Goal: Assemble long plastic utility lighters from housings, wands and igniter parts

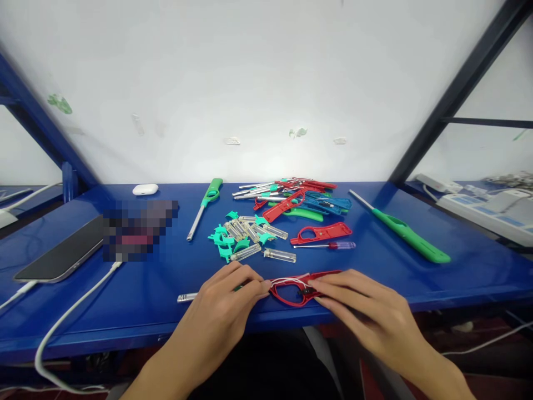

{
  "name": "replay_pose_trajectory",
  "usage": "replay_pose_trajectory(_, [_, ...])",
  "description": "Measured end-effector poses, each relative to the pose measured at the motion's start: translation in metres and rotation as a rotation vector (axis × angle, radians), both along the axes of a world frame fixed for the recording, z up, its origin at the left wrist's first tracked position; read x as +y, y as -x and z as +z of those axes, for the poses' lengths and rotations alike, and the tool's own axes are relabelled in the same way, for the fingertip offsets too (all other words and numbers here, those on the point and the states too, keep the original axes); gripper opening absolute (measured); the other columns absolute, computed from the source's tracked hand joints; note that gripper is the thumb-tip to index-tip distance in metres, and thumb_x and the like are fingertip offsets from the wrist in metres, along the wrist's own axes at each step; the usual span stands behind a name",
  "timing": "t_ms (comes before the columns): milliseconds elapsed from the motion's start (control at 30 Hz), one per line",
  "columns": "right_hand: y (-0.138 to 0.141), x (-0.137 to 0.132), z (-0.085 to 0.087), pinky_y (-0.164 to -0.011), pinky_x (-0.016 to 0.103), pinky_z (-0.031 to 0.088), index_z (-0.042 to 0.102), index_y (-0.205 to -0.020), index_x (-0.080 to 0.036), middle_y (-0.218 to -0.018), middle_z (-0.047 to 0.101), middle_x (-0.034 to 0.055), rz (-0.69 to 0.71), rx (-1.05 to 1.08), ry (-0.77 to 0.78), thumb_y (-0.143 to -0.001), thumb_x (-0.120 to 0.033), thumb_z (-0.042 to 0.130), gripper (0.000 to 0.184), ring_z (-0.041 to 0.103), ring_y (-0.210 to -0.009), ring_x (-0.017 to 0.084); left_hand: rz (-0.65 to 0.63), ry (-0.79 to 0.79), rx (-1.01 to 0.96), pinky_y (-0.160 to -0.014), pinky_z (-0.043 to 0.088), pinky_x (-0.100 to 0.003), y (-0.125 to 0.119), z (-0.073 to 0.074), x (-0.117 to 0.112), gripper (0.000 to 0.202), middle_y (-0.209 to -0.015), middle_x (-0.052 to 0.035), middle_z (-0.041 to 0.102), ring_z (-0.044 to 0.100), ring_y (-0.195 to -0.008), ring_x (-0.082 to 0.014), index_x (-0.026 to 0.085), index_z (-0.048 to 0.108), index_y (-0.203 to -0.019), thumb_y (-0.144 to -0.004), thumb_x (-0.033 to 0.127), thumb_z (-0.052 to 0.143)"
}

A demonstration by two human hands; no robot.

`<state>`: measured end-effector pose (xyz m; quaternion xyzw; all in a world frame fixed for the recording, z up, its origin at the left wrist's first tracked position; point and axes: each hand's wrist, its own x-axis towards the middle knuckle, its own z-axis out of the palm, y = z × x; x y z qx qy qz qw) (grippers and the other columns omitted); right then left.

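At the front edge of the blue table lies an opened red utility-lighter housing (291,304), with white wires and a small black part showing inside. My left hand (229,297) grips its neck from above, thumb and fingertips together; the silver nozzle tube (187,298) sticks out to the left beneath it. On the handle end, by the black part, the fingers of my right hand (366,305) are closed. They cover much of the handle. Beyond my hands lie a loose red housing half (322,233) and a screwdriver (341,245) with a purple handle.
Several clear fuel tanks (280,255) and teal triggers (225,240) lie in a heap mid-table. Behind them is a pile of lighter parts (287,205). Whole green lighters rest left (212,193) and right (410,236). A phone (62,250) and white earbud case (145,189) sit left.
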<state>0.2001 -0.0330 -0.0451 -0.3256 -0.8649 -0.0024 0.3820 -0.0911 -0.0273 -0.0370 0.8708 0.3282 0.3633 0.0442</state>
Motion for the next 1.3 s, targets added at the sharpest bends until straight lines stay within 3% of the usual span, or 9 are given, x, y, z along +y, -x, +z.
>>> replay_pose_trajectory(167, [0.0027, -0.0004, 0.0005, -0.09, 0.032, 0.064, 0.073, -0.123, -0.022, -0.11, 0.082, 0.0045, -0.025, 0.081, 0.036, -0.099, -0.016, 0.072, 0.025, 0.078, -0.096, 0.019, 0.003, -0.003, 0.005, -0.082, 0.054, -0.034, -0.0006, 0.0005, 0.0003, 0.022, -0.101, -0.0042, 0.069, 0.061, -0.089, -0.0191, 0.019, 0.068, -0.112, -0.105, 0.004, 0.053])
replay_pose_trajectory(433, [0.0027, -0.0001, 0.0028, -0.083, 0.034, 0.065, 0.076, -0.112, -0.022, -0.108, 0.079, 0.0068, 0.021, 0.071, 0.048, -0.099, -0.011, 0.069, 0.019, 0.077, -0.092, 0.021, 0.009, 0.002, 0.019, -0.081, 0.055, -0.034, 0.0004, 0.0001, -0.0001, 0.022, -0.102, -0.0045, 0.069, 0.062, -0.09, -0.0191, 0.02, 0.068, -0.114, -0.106, 0.006, 0.053])
replay_pose_trajectory(767, [-0.0009, -0.0026, 0.0052, -0.082, 0.034, 0.06, 0.071, -0.125, -0.022, -0.113, 0.074, 0.0082, 0.032, -0.012, 0.122, -0.101, -0.017, 0.068, 0.024, 0.07, -0.096, 0.02, 0.001, -0.019, 0.014, -0.081, 0.053, -0.031, -0.0002, 0.0003, 0.0014, 0.022, -0.104, -0.0039, 0.068, 0.061, -0.091, -0.0172, 0.019, 0.067, -0.113, -0.105, 0.003, 0.054])
replay_pose_trajectory(1000, [-0.0004, -0.0011, 0.0029, -0.083, 0.034, 0.059, 0.071, -0.122, -0.024, -0.111, 0.074, 0.0076, 0.027, 0.029, 0.126, -0.102, -0.017, 0.067, 0.021, 0.07, -0.096, 0.019, 0.007, 0.0, 0.042, -0.083, 0.053, -0.033, 0.0009, 0.001, 0.0, 0.021, -0.106, -0.0043, 0.067, 0.062, -0.093, -0.0181, 0.02, 0.068, -0.114, -0.106, 0.006, 0.054])
replay_pose_trajectory(1133, [-0.0004, -0.0031, 0.0021, -0.084, 0.037, 0.06, 0.07, -0.12, -0.023, -0.112, 0.073, 0.0085, -0.008, -0.004, 0.144, -0.102, -0.025, 0.068, 0.018, 0.069, -0.097, 0.022, 0.015, 0.051, 0.0, -0.086, 0.053, -0.034, -0.0007, 0.0025, -0.0018, 0.019, -0.11, -0.0054, 0.065, 0.061, -0.098, -0.0186, 0.021, 0.068, -0.113, -0.106, 0.008, 0.056])
replay_pose_trajectory(1300, [0.001, -0.0048, 0.0023, -0.086, 0.038, 0.059, 0.067, -0.121, -0.026, -0.111, 0.073, 0.0069, -0.043, 0.003, 0.167, -0.102, -0.029, 0.066, 0.019, 0.069, -0.098, 0.024, 0.056, -0.005, -0.002, -0.088, 0.05, -0.038, -0.002, 0.0018, -0.0024, 0.019, -0.107, -0.006, 0.064, 0.058, -0.097, -0.0202, 0.021, 0.068, -0.11, -0.105, 0.007, 0.056])
